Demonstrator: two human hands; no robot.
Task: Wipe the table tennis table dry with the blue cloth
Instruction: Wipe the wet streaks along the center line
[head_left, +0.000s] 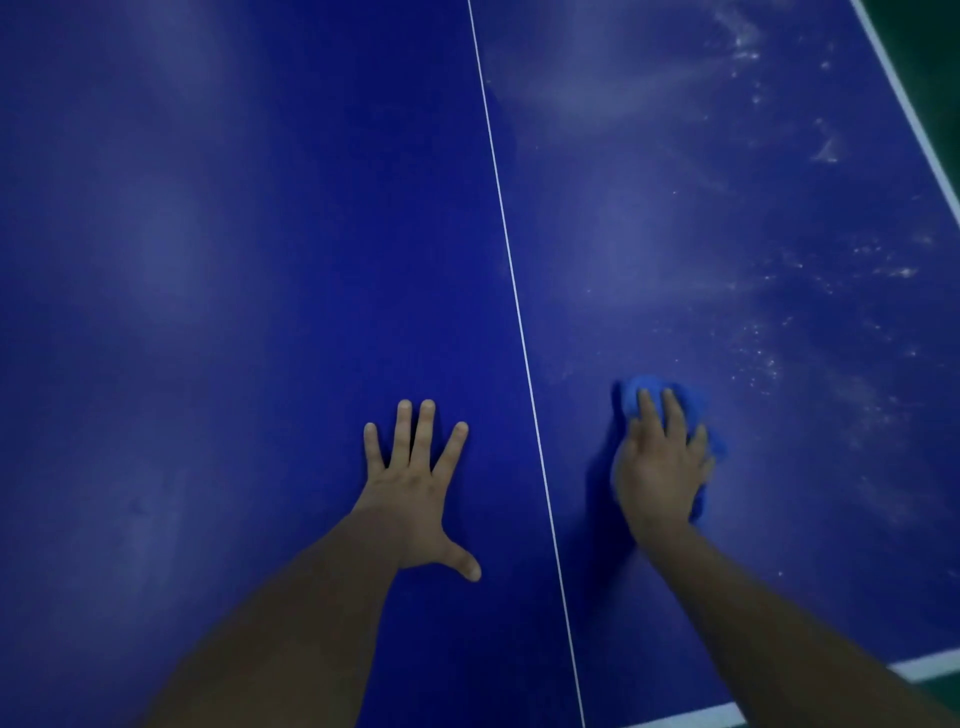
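The blue cloth (640, 388) lay bunched on the tabletop (234, 208) just right of the white centre line (514, 291), under the right hand (660, 467). Its fingers (648, 413) were stretched flat on the cloth and pressed it down without curling round it. The water droplets (763, 358) lay further right of that line and beyond the cloth, so the next stroke probably had to go forward and outward. The left hand (415, 488) rested flat, fingers spread, left of the line.

One wide-angle camera, worn on the person's head, looks forward and steeply down at the table tennis table (234, 234) from close above its near end. The white centre line (511, 270) runs up the frame near its middle, with table surface filling the view on both sides of that line.
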